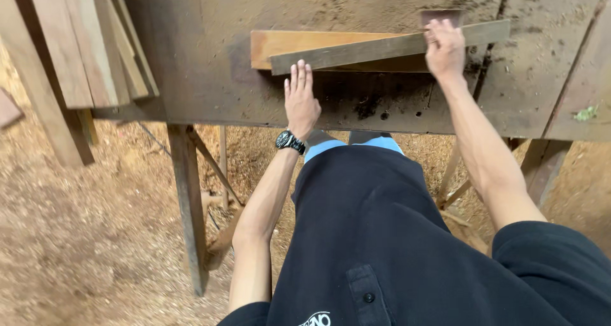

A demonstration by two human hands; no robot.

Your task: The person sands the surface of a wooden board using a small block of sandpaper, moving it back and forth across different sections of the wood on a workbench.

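The left hand [301,100] rests open and flat against the near edge of a narrow plank [382,48] lying on the workbench [203,78]; the right hand [444,48] grips the plank.

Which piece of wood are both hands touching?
The long grey slat lying slanted on top. The left hand and right hand press it; the orange board lies underneath.
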